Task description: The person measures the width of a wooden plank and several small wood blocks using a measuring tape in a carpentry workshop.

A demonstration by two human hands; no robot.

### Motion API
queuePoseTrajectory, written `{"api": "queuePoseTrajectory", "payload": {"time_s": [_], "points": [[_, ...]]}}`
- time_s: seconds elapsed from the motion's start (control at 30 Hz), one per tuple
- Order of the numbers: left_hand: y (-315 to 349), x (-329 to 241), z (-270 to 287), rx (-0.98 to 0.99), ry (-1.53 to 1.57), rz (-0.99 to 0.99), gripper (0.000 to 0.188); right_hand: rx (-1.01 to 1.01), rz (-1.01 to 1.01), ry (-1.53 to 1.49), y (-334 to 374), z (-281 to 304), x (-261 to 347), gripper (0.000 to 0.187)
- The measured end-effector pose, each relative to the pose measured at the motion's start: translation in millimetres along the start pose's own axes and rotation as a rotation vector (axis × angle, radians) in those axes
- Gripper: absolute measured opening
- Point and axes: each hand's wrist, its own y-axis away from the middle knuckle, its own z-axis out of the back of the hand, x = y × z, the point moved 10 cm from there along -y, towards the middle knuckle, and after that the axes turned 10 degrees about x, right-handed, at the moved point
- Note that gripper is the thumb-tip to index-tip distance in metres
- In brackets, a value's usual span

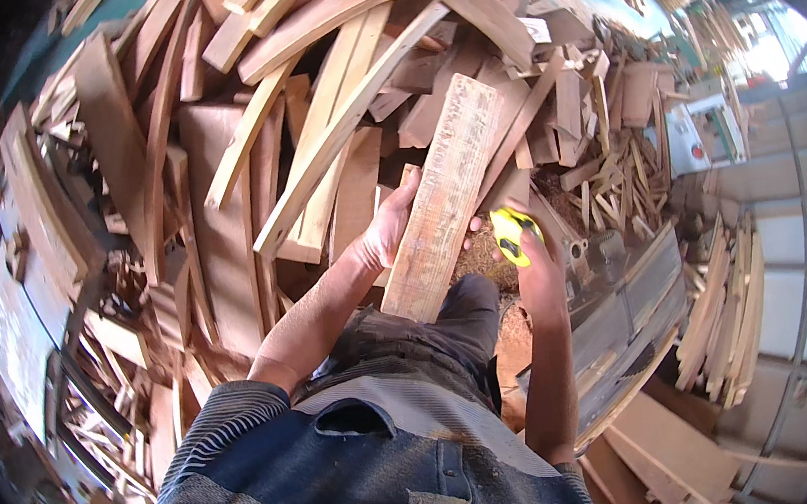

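Observation:
A rough-faced wooden board [442, 197] slants upward in front of my body, its lower end near my lap. My left hand [393, 219] grips the board along its left edge, with the fingers partly hidden behind it. My right hand [536, 248] is closed round a yellow tape measure [516, 235] with dark patches, just right of the board. No drawn-out blade can be made out. A few fingertips show between the tape measure and the board's right edge.
A jumbled heap of planks and offcuts [224, 229] rises ahead and to the left. On the right are a grey metal machine bed [631, 300], a bundle of thin strips [723, 313] and a tiled floor [784, 235]. Sawdust [487, 262] lies below my hands.

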Motion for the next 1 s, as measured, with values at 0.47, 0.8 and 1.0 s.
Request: {"api": "queuePoseTrajectory", "payload": {"time_s": [0.47,0.8,1.0], "points": [[83,51,21,-0.355,-0.325,-0.177,0.081,0.419,0.208,0.888,24,-81,7,0.046],[64,146,-3,-0.159,-0.163,-0.236,0.093,0.209,0.137,1.319,189,131,48,0.056],[53,181,-22,-0.085,-0.153,-0.220,0.091,0.166,0.274,1.315,234,152,73,0.054]]}}
